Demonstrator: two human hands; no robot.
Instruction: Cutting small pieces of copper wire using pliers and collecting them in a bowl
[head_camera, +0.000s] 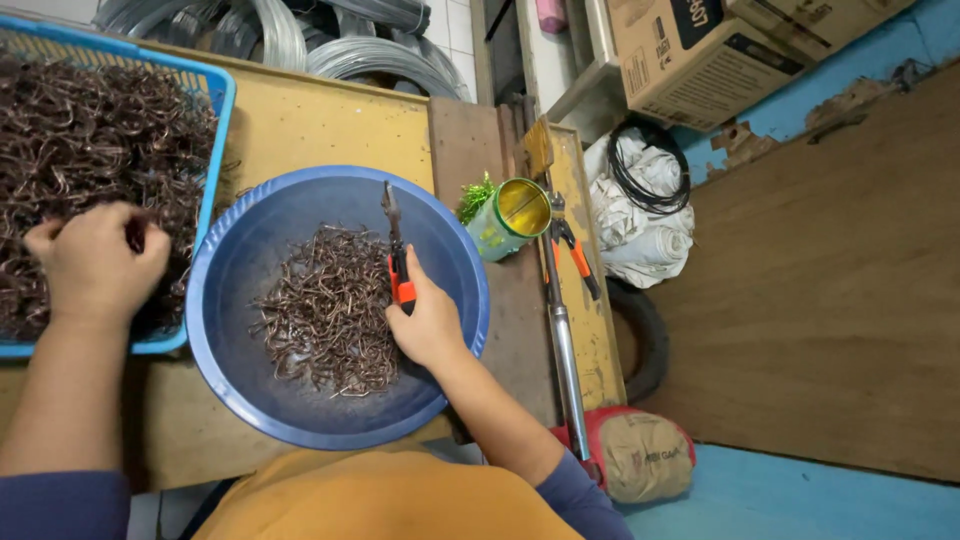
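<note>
While the left hand (95, 262) digs its curled grip into the hooks (90, 140) in the basket (222, 95), the right hand (428, 322) squeezes pliers (397, 250) over the bowl (240, 270).

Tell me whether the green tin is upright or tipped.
Tipped: the green tin leans on the bench, its open mouth and yellow inside turned toward the camera.

Orange-handled pliers (396, 250) over blue basin (240, 290)

Small workshop, wire coils (300, 35), workbench (320, 120) w/ mounted cutter (562, 330), cardboard boxes (690, 55)
</note>
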